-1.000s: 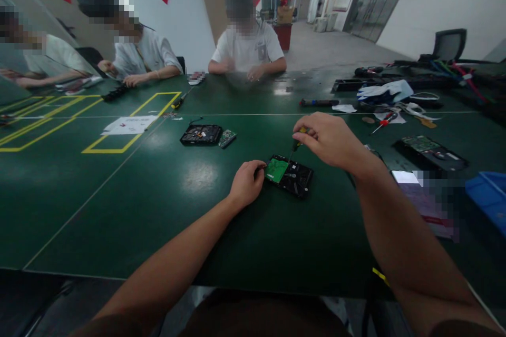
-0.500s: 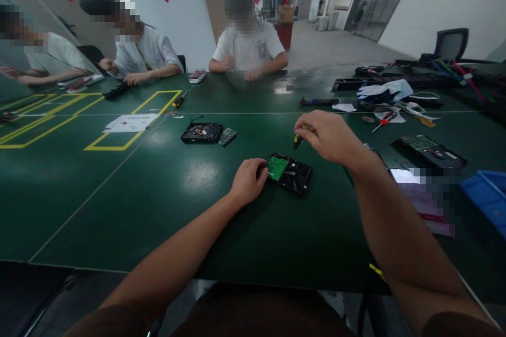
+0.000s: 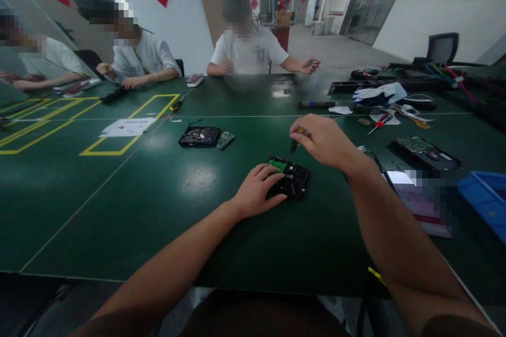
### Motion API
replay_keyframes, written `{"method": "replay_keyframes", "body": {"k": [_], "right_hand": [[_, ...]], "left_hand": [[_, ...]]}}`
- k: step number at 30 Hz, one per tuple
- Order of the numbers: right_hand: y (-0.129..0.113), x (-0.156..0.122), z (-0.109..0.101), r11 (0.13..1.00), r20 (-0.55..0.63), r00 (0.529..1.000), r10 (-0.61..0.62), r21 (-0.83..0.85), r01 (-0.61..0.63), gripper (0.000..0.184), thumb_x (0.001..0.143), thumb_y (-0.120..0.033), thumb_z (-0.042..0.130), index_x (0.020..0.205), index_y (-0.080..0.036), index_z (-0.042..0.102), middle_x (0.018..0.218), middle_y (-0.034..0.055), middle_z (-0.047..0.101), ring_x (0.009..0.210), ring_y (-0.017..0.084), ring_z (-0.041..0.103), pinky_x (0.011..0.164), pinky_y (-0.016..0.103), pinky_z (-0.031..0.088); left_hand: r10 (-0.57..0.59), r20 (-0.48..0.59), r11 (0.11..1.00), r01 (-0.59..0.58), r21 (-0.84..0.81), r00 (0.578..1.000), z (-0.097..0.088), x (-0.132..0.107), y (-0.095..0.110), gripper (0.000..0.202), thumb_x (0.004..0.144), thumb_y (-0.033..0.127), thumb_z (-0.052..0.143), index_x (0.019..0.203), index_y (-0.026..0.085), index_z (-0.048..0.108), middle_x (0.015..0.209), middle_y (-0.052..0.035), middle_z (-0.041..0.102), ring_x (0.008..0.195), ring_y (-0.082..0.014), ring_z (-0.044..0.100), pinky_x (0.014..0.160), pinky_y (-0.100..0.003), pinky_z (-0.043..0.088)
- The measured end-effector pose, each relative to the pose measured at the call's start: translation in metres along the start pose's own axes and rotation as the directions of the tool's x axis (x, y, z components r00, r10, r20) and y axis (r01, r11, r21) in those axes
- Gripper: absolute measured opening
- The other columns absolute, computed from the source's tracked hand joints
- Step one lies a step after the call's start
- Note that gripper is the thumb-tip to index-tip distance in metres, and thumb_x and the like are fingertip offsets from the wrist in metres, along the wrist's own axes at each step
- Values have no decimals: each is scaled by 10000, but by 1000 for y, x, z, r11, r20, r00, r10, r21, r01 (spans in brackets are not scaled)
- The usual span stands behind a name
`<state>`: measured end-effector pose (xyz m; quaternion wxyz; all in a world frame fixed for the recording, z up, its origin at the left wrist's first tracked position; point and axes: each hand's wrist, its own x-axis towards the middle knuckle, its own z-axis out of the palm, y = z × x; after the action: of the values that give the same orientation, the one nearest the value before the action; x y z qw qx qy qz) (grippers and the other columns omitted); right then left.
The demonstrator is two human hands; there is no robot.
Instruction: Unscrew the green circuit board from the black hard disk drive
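Note:
A black hard drive (image 3: pixel 299 179) with a green circuit board (image 3: pixel 276 164) on its left part lies on the table in front of me. My left hand (image 3: pixel 259 187) is spread over the drive's left side, fingers apart, covering much of the green board. In my right hand (image 3: pixel 322 139) is a screwdriver (image 3: pixel 293 146) with a dark and yellow handle. Its shaft points down to the drive's upper edge, beside the board. My grip hides part of the handle, and contact between the tip and a screw is too small to make out.
Another opened drive (image 3: pixel 200 136) and a loose circuit board (image 3: pixel 225 140) lie farther left. At right are a third drive (image 3: pixel 425 152), a phone-like device (image 3: pixel 419 202), a blue bin (image 3: pixel 484 200) and a red screwdriver (image 3: pixel 378 125). Three people sit across the table (image 3: pixel 158 210).
My left hand has gone from gripping the drive's left edge to lying spread across its board. The screwdriver stays over the drive. The person opposite has stretched an arm out sideways.

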<state>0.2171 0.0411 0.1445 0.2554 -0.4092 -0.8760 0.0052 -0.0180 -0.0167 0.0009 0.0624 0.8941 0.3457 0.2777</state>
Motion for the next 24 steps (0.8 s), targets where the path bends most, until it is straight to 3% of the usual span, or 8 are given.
{"method": "replay_keyframes", "body": {"k": [5,10,15,20,24], "right_hand": [[-2,-1,1,999,-25,999,36,13,-36,252,964,-218,602,1180,-154,715,1144,130,763,889,259,691,884,405,495],[0,-1,1,1000,-27,999,22,-4,-22,196,943,-163,571,1029,-169,747,1072,133,750,1000,287,679,943,421,497],[2,0,1,1000,-17,1000,0,-3,0,155,994,-238,587,980,-212,739,1001,95,725,939,260,662,910,412,500],[2,0,2,1000,-13,1000,-6,23,6,195,975,-180,591,1115,-214,722,1149,97,754,1075,271,682,993,426,497],[0,-1,2,1000,-3,1000,7,14,-7,226,966,-157,573,1137,-175,721,1176,128,751,1081,282,690,1004,442,511]], "left_hand": [[94,78,995,-96,35,993,7,6,4,510,1017,512,627,1452,247,604,1461,-120,596,1399,-339,505,1179,-557,432],[141,105,984,-151,96,984,12,12,13,371,1052,416,596,1372,246,674,1458,-117,618,1403,-323,516,1170,-545,439],[133,87,983,-142,112,987,12,11,25,318,1074,352,546,1332,235,690,1432,-108,644,1412,-298,523,1195,-514,430],[249,86,964,-255,72,965,20,7,63,379,1074,393,522,1345,167,660,1420,-136,644,1391,-293,544,1215,-467,416],[475,92,877,-479,22,875,37,5,103,398,1089,437,470,1241,150,700,1357,-125,681,1318,-263,592,1206,-407,417]]}}
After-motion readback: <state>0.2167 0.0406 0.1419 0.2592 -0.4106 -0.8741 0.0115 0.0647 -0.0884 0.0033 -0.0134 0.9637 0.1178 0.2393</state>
